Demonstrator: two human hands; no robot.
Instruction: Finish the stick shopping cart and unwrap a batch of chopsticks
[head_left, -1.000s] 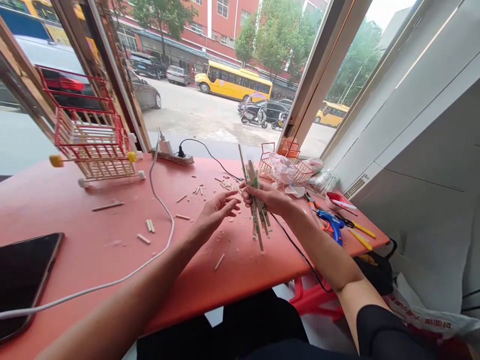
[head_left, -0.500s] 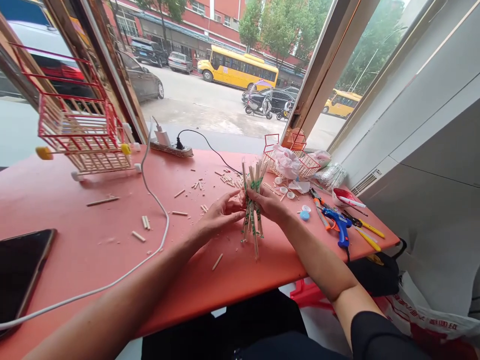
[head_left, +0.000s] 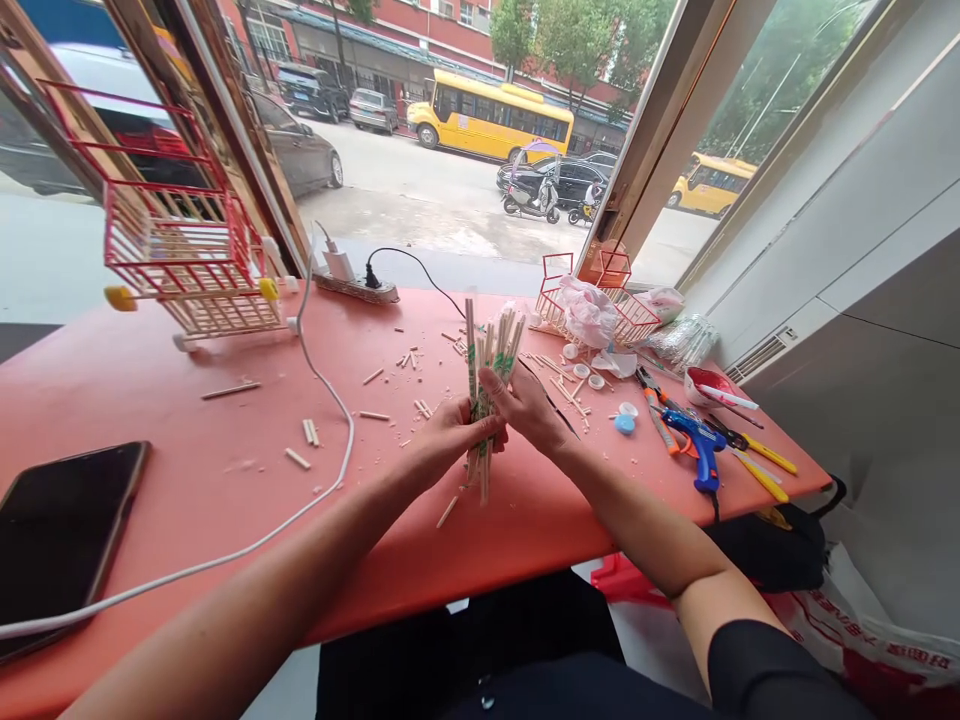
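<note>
A bundle of wooden chopsticks in clear wrappers with green print stands nearly upright over the table's front part. My left hand is closed round its lower left side, thumb across the front. From the right, my right hand grips the same bundle with the thumb pressed on its front. One chopstick at the left sticks up higher than the others. Fingers behind the bundle are partly hidden. A short cut stick lies on the table just below the hands.
Cut stick pieces lie scattered over the pink table. A stick-built cart stands left, a phone nearer. A white cable crosses the left side. Right are a blue glue gun, pliers and a red bowl.
My left hand has gone from loosely touching the bundle to closing round it. The bundle has shifted slightly left, and one chopstick now stands apart at its left. The view has turned a little left.
</note>
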